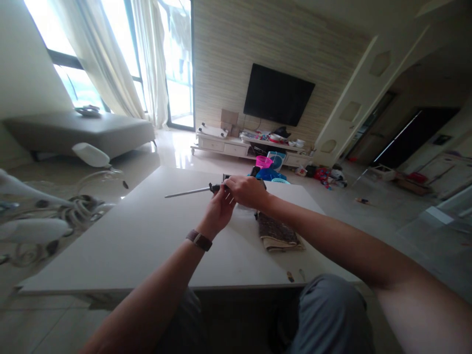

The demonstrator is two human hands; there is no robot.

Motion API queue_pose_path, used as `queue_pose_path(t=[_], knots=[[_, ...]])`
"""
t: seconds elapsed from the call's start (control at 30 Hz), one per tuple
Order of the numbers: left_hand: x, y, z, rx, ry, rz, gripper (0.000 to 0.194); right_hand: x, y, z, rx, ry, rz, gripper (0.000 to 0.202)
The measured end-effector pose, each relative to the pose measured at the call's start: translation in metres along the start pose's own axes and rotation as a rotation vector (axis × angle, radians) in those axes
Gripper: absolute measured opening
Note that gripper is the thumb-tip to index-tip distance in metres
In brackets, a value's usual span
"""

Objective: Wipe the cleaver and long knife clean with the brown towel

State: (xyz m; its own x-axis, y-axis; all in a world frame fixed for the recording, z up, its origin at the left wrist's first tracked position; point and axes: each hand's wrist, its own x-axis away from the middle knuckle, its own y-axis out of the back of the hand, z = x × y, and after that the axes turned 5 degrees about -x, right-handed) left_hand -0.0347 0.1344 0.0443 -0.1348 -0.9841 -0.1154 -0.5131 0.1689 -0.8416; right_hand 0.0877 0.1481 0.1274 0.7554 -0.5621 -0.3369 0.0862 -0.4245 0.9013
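Note:
Above the white table (147,236), both hands meet at a dark device with a thin grey rod (188,192) pointing left. My left hand (218,209), below a brown wristband, has its fingers closed on the device near the rod's base. My right hand (248,191) wraps over the device from the right and hides much of it. A folded brown patterned cloth (278,233) lies on the table, right of the hands. Something clear and a small dark part are partly hidden behind my right hand.
Two small items (290,277) lie near the table's front edge. Past the far edge are a pink basket (263,162) and blue tubs (270,174). A white cabinet (223,146) stands below the television (278,94). White-and-grey furniture (33,231) is at the left.

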Motion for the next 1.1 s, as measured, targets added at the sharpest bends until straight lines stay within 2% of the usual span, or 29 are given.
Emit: queue_pose_path(t=[0.07,0.2,0.3,0.43,0.53,0.63,0.77,0.9,0.97,1.1], knots=[[0.005,0.001,0.001,-0.042,0.044,0.056,0.008,-0.006,0.011,-0.006,0.005,-0.082,-0.008,0.018],[0.016,0.003,0.005,-0.160,0.124,0.195,0.045,-0.021,0.041,-0.034,-0.020,-0.243,-0.104,0.017],[0.019,0.010,0.005,-0.287,0.149,0.251,0.044,-0.031,0.065,-0.063,0.011,-0.336,-0.129,0.014],[0.017,0.029,0.000,-0.480,0.155,0.332,0.040,-0.043,0.087,-0.097,0.072,-0.426,-0.135,0.013],[0.015,0.043,-0.003,-0.618,0.130,0.361,0.048,-0.048,0.097,-0.111,0.054,-0.495,-0.162,0.016],[0.016,0.053,-0.005,-0.770,0.074,0.369,0.054,-0.050,0.106,-0.119,0.019,-0.558,-0.259,0.025],[0.021,0.057,-0.008,-0.898,0.048,0.379,0.058,-0.053,0.119,-0.128,-0.109,-0.640,-0.422,0.033],[0.022,0.055,-0.011,-0.913,0.021,0.372,0.052,-0.061,0.127,-0.138,-0.327,-0.698,-0.580,0.033],[0.022,0.053,-0.013,-0.926,-0.026,0.362,0.045,-0.064,0.128,-0.141,-0.347,-0.691,-0.607,0.034],[0.023,0.046,-0.014,-0.967,-0.131,0.352,0.033,-0.061,0.123,-0.144,-0.223,-0.666,-0.560,0.035]])
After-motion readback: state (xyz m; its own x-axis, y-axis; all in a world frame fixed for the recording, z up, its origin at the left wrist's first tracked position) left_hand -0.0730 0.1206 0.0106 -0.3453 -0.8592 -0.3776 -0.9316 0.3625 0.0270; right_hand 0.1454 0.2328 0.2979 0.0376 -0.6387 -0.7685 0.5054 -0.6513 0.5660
